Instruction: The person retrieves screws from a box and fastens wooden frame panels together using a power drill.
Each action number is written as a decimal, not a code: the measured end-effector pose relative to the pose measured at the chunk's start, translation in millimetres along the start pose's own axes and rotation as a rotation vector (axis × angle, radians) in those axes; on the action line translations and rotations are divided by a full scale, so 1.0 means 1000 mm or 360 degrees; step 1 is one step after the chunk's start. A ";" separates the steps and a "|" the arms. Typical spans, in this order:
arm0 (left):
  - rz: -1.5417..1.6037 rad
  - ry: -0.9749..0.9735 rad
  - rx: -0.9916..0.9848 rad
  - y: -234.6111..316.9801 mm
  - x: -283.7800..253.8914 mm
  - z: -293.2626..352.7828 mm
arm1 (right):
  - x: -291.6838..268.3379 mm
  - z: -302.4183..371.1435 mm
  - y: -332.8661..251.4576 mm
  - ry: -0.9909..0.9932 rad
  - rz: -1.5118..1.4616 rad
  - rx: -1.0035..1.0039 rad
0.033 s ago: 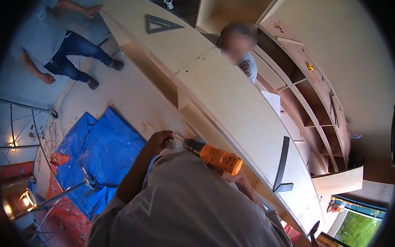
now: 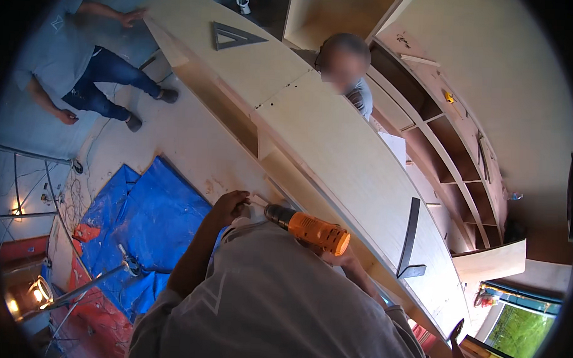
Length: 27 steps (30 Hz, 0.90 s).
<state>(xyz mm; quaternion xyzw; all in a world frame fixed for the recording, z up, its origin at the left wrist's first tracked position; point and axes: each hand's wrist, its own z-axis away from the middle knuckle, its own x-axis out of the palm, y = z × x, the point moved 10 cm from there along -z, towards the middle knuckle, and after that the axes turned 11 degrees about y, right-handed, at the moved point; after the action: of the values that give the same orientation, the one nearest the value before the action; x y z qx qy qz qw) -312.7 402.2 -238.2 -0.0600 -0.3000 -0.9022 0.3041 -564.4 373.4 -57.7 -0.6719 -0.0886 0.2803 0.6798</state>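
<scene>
An orange and black power drill lies across in front of my body, its chuck toward my left hand. My right hand is closed at the drill's underside, its fingers largely hidden behind the orange body. Beside the chuck, my left hand has its fingers curled together. A thin pale piece shows between those fingertips and the chuck; its kind I cannot make out. Just beyond the drill runs a long pale wooden cabinet, with a dark triangular square and a dark L-shaped square on top.
A person at the far left rests a hand on the cabinet's end; another person is behind it. At the near right end another hand touches it. Blue tarp and metal tubing are left. Open shelving stands right.
The drill has shifted very slightly to the left with my right hand. Otherwise nothing visibly differs.
</scene>
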 end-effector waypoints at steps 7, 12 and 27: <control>0.0023 -0.0358 -0.0204 -0.045 -0.042 0.002 | 0.047 0.017 -0.032 -0.0138 0.0058 0.0018; -0.0407 -0.0488 -0.0389 -0.070 -0.049 -0.008 | 0.071 0.027 -0.040 0.0158 -0.0225 0.0376; -0.0996 -0.1420 -0.0042 -0.021 0.098 0.020 | 0.083 0.033 -0.055 0.0246 0.0169 0.0505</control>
<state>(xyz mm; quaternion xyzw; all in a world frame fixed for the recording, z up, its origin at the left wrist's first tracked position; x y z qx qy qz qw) -405.8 376.7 -203.6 -0.3488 -0.3921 -0.8402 -0.1365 -497.9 446.5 -23.1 -0.5796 0.0447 0.2740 0.7662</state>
